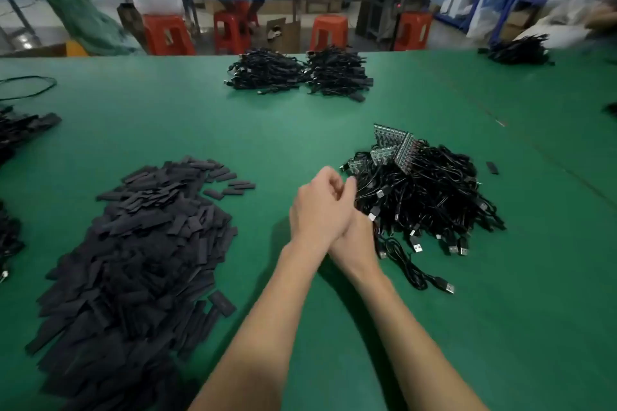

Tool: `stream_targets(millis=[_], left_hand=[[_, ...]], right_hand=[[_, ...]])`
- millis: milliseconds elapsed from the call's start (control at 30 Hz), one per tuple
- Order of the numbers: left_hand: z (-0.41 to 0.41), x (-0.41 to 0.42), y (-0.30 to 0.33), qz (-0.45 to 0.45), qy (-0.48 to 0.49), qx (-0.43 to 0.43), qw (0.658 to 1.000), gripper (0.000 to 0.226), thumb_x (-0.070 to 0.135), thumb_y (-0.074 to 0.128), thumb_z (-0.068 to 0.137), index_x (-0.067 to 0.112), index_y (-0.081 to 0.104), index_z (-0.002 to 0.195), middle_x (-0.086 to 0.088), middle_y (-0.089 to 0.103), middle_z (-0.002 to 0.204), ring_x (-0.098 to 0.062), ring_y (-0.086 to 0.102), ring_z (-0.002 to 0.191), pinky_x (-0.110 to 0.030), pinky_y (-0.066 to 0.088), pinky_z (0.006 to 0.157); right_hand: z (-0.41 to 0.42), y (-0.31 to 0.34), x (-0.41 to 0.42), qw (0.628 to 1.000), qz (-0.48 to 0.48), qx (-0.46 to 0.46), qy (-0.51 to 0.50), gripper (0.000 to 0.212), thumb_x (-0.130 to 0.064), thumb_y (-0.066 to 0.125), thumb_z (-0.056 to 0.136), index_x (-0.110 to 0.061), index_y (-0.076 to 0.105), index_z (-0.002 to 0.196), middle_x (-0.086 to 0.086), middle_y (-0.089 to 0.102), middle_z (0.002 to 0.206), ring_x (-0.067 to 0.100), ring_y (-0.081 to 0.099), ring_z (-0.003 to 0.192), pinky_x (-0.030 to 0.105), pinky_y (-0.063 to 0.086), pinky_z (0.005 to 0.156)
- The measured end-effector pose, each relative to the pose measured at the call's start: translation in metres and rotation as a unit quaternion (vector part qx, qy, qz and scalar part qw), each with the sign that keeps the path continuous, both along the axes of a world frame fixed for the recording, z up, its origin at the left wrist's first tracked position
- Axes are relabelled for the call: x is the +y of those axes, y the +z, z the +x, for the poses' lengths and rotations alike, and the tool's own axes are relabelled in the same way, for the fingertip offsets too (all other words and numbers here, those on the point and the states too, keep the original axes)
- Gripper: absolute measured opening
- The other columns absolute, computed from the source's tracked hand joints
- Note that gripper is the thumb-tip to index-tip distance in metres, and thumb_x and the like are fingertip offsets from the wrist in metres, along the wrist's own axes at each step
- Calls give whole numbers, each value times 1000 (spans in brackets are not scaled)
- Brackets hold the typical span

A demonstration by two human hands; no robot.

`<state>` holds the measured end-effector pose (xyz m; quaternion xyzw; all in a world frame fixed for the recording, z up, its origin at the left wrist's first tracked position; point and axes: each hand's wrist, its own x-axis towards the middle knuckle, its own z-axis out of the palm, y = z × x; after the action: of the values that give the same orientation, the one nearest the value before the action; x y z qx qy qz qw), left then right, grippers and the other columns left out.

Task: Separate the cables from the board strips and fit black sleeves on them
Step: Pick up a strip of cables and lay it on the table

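Left hand [319,207] overlaps right hand [354,240], grasp unclear, beside the cable heap [430,197]; snap cables free near each board strip [402,152].

no legible text, labels, or numbers

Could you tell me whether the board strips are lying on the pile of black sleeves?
No, the board strips sit on the cable heap at right, apart from the sleeves at left.
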<state>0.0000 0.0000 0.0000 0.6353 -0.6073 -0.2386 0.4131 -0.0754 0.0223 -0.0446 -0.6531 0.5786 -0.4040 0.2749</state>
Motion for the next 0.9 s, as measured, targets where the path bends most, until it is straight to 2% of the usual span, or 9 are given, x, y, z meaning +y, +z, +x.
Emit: stream_targets(millis=[100,233,300,400,500,633,767,833,900], left_hand=[[-31,-32,10,-20,-67,-11,997,22,42,57,95,25,53,81,8,61,67,-7,55,65,-27,37,59],[-64,-70,16,75,-137,-8,988,29,49,51,98,22,58,100,3,68,94,-19,62,90,-34,49,81],[-75,-80,13,105,-154,-15,982,37,54,46,98,20,61,97,0,69,95,-21,63,93,-34,48,83],[-84,-90,8,114,-148,4,982,43,53,46,99,22,54,71,3,60,71,-20,58,75,-32,44,78],[-86,-96,7,113,-132,28,984,49,47,50,99,19,42,60,4,46,58,-24,48,69,-31,40,72],[-88,-101,4,127,-144,40,981,39,41,56,97,21,48,64,4,45,61,-22,43,66,-30,35,64],[-82,-102,2,137,-156,141,968,23,37,59,97,25,60,77,3,55,80,-20,48,76,-28,37,67],[-76,-101,6,139,-171,171,960,23,38,60,97,27,63,77,8,55,78,-19,53,81,-28,40,69],[-68,-101,15,129,-196,191,953,20,37,61,98,24,66,84,6,57,85,-17,55,83,-20,40,56]], right_hand=[[6,-13,0,992,-27,88,-82,57,-55,37,76,-9,69,89,12,72,86,33,63,78,29,24,61],[2,-18,1,995,-17,69,-70,30,-34,53,84,-14,73,96,9,72,98,32,64,89,36,45,69],[1,-18,1,997,-1,40,-73,16,-32,55,82,-21,63,74,9,71,91,30,59,78,35,41,63],[2,-16,2,996,23,-3,-89,19,-35,45,72,-32,31,59,3,57,73,21,40,67,30,30,61],[2,-16,1,996,20,-19,-86,21,-33,46,72,-32,29,59,1,54,73,19,38,68,31,31,62],[0,-17,0,996,15,-15,-83,26,-28,49,75,-29,29,58,6,59,75,20,39,68,31,27,60],[1,-16,3,996,6,-33,-78,27,-44,42,69,-20,35,61,2,57,69,18,38,62,35,29,57],[3,-17,3,995,-9,-56,-84,24,-42,50,70,-24,37,61,-4,54,65,13,37,59,34,34,57],[3,-19,1,995,-26,-46,-90,25,-30,63,75,-31,41,63,-8,52,62,11,41,58,31,36,57]])
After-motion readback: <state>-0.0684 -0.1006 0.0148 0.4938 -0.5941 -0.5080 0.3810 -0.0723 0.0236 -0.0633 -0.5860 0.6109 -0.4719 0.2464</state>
